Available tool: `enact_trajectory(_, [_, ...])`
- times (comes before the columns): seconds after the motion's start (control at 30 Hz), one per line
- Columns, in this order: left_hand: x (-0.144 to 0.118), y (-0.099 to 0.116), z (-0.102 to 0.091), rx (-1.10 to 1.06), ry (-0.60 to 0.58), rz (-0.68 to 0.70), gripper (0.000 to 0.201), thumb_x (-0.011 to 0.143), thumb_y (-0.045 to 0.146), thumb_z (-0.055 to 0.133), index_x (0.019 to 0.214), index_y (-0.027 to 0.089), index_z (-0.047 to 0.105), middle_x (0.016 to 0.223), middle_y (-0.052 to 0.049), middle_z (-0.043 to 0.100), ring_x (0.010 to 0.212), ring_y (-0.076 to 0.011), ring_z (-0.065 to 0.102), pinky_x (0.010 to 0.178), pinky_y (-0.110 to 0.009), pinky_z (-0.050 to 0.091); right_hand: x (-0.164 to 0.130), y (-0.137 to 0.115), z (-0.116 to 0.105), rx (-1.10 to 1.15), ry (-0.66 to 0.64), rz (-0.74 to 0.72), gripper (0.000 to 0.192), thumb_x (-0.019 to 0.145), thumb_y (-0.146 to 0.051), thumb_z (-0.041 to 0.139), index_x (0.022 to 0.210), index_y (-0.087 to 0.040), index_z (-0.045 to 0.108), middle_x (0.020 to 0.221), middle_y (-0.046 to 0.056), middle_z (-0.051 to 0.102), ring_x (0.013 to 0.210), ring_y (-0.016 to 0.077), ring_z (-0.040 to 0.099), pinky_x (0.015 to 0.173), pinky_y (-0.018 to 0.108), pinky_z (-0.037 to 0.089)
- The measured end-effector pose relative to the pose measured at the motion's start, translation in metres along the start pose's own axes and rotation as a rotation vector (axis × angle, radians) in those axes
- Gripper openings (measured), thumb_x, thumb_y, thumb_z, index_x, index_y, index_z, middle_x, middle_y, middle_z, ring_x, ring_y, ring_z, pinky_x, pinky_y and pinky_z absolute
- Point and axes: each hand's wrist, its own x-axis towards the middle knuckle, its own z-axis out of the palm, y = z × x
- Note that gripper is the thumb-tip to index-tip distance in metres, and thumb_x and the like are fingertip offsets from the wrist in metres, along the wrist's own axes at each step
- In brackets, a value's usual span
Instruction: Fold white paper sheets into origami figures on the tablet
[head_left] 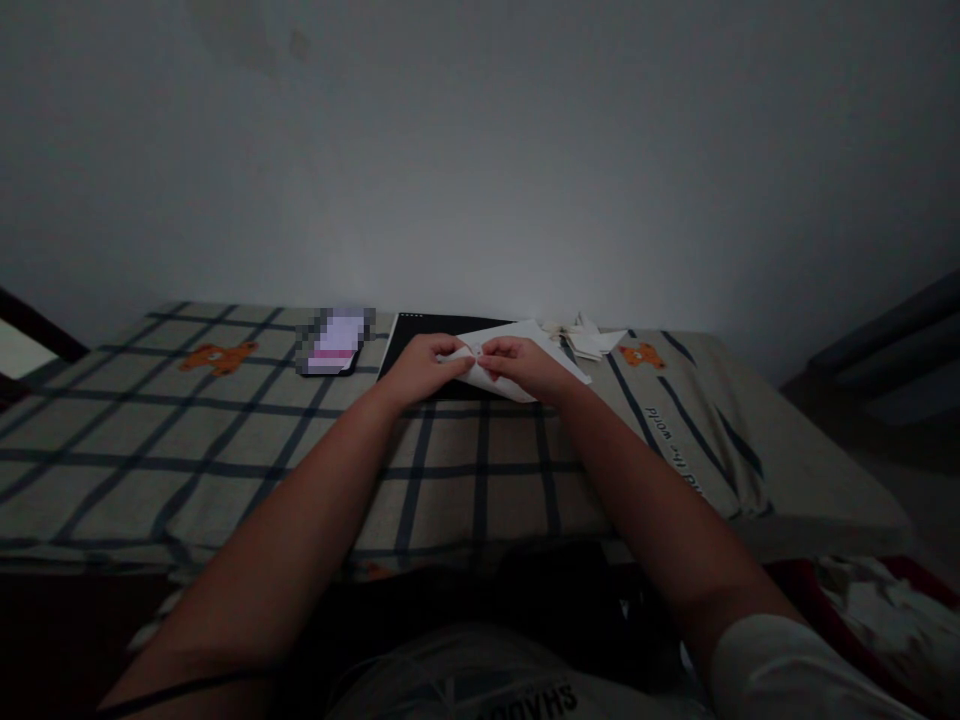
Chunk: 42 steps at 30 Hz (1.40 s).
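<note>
— Nearest your body, what leads up to the grip?

— Your two bare forearms run out over a checked cloth (225, 440) with dark lines and orange bear prints, meeting well ahead of you.

— And at the grip itself?

— Your left hand (424, 365) and right hand (525, 365) pinch a white paper sheet (540, 345) between fingertips and thumbs, the two pinches almost touching at its near edge. Both are closed on the paper, which lies partly folded, one point reaching right of your right hand.

— Beneath it?

— A black pad (412, 340) lies under the paper, showing left of and behind your left hand.

— Farther out?

— Left of the grip, just beside the pad, lies a phone (334, 345), its screen blurred. Beyond and right of your right hand lies a small heap of folded white paper pieces (589, 340), near the pale wall (480, 150).
</note>
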Motion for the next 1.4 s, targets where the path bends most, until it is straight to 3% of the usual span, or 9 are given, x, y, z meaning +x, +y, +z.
enact_trajectory(0.2, [0.0007, -0.002, 0.0002, 0.008, 0.015, 0.011, 0.025, 0.073, 0.036, 0.057, 0.076, 0.014, 0.068, 0.073, -0.002, 0.065, 0.07, -0.0154, 0.057, 0.063, -0.025, 0.041, 0.0005, -0.0013, 0.0016, -0.008, 0.001, -0.06, 0.021, 0.074, -0.036, 0.061, 0.079, -0.016, 0.06, 0.067, -0.003, 0.051, 0.06, 0.0088, 0.043, 0.058, 0.023, 0.033])
enact_trajectory(0.37, [0.0009, -0.0017, -0.001, 0.0, 0.044, -0.013, 0.022, 0.071, 0.035, 0.058, 0.07, 0.014, 0.065, 0.066, 0.0, 0.06, 0.064, -0.0133, 0.053, 0.059, -0.024, 0.039, 0.0007, 0.001, -0.0002, -0.011, 0.008, -0.013, 0.025, 0.071, -0.036, 0.064, 0.084, -0.015, 0.064, 0.069, -0.002, 0.054, 0.061, 0.0093, 0.045, 0.059, 0.024, 0.035])
enact_trajectory(0.87, [-0.0002, -0.0027, -0.0004, 0.056, -0.03, -0.006, 0.027, 0.073, 0.035, 0.057, 0.081, 0.012, 0.068, 0.076, -0.003, 0.065, 0.073, -0.0167, 0.058, 0.065, -0.025, 0.042, 0.0013, 0.0025, -0.0011, -0.023, -0.004, -0.019, 0.021, 0.071, -0.033, 0.064, 0.083, -0.016, 0.064, 0.079, 0.0, 0.059, 0.066, 0.0101, 0.049, 0.063, 0.024, 0.038])
enact_trajectory(1.17, [-0.0004, 0.0017, -0.0018, 0.032, 0.006, -0.022, 0.024, 0.07, 0.033, 0.058, 0.074, 0.011, 0.067, 0.072, -0.002, 0.063, 0.067, -0.0145, 0.055, 0.061, -0.024, 0.04, 0.0, 0.0004, -0.0015, -0.015, -0.005, -0.006, 0.025, 0.07, -0.036, 0.066, 0.084, -0.015, 0.064, 0.073, -0.001, 0.057, 0.062, 0.009, 0.046, 0.061, 0.024, 0.037])
enact_trajectory(1.4, [0.0004, -0.006, -0.0006, 0.011, -0.047, 0.005, 0.024, 0.072, 0.034, 0.058, 0.076, 0.012, 0.067, 0.074, -0.002, 0.064, 0.07, -0.0157, 0.057, 0.064, -0.025, 0.042, -0.0005, 0.0005, -0.0032, -0.053, 0.001, -0.006, 0.026, 0.071, -0.038, 0.065, 0.082, -0.014, 0.064, 0.069, -0.001, 0.055, 0.061, 0.0096, 0.046, 0.06, 0.024, 0.036])
